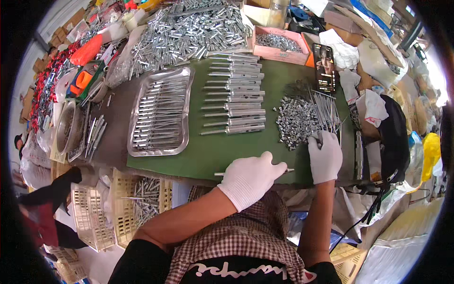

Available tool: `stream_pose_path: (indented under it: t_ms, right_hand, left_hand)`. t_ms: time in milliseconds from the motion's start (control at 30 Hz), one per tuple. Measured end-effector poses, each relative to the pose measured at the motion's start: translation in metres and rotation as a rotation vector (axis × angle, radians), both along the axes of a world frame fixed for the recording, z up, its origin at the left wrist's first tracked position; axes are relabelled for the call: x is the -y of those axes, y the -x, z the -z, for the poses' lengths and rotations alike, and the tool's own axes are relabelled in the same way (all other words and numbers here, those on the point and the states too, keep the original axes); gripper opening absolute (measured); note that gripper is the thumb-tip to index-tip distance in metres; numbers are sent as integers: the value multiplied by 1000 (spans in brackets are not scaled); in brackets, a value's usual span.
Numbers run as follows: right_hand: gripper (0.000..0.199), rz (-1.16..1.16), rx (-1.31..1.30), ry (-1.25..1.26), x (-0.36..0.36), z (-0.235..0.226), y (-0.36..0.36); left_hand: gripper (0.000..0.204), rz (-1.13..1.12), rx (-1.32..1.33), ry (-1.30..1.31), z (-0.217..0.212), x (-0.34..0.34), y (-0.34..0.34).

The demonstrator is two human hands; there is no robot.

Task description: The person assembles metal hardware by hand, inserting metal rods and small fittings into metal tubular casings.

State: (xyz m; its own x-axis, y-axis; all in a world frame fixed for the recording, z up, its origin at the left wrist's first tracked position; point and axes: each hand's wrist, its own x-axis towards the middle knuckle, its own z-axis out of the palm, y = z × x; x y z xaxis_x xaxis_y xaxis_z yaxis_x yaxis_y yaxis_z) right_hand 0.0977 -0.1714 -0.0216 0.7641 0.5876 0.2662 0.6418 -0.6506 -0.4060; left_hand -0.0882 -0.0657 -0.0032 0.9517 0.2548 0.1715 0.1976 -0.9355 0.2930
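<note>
left hand (250,177) grips one rod (288,170), axis 3–9 o'clock | right hand (325,156) pinching in nut pile (295,120) | one tray (182,75)

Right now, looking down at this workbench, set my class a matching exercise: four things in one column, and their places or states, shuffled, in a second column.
Things:
1. metal tray
2. phone
3. pink box
4. left hand

Places or states:
A. propped upright at the mat's far right, screen lit
B. gloved, holding a thin metal rod at the near edge
C. at the mat's left edge, with rods lying in rows
D. beyond the mat, filled with small metal parts

Pairs: 1-C, 2-A, 3-D, 4-B
</note>
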Motion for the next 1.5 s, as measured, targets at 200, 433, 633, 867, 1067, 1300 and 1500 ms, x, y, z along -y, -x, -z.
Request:
stream_pose_path:
  t_ms: [200, 433, 633, 867, 1067, 1300, 1500]
  right_hand:
    - [10, -148, -119, -359, 11, -4, 19]
    - [6, -89, -582, -328, 26, -22, 56]
    - [9, -349, -232, -316, 21, -7, 59]
    - [10, -259, -78, -284, 23, -11, 45]
    - [24, 134, -68, -122, 7, -2, 11]
    - [17, 6, 61, -7, 7, 2, 21]
    - [17, -45, 94, -96, 8, 4, 18]
  left_hand:
    - [17, 6, -22, 1, -1, -1, -1]
    - [11, -26, -14, 29, 0, -2, -4]
    - [10, -21, 47, 30, 5, -3, -3]
    - [10, -18, 81, 9, 6, -4, -2]
    - [11, -13, 59, -20, 6, -3, -3]
    - [8, -26, 87, -35, 7, -2, -3]
    - [7, -35, 114, -69, 10, -2, -3]
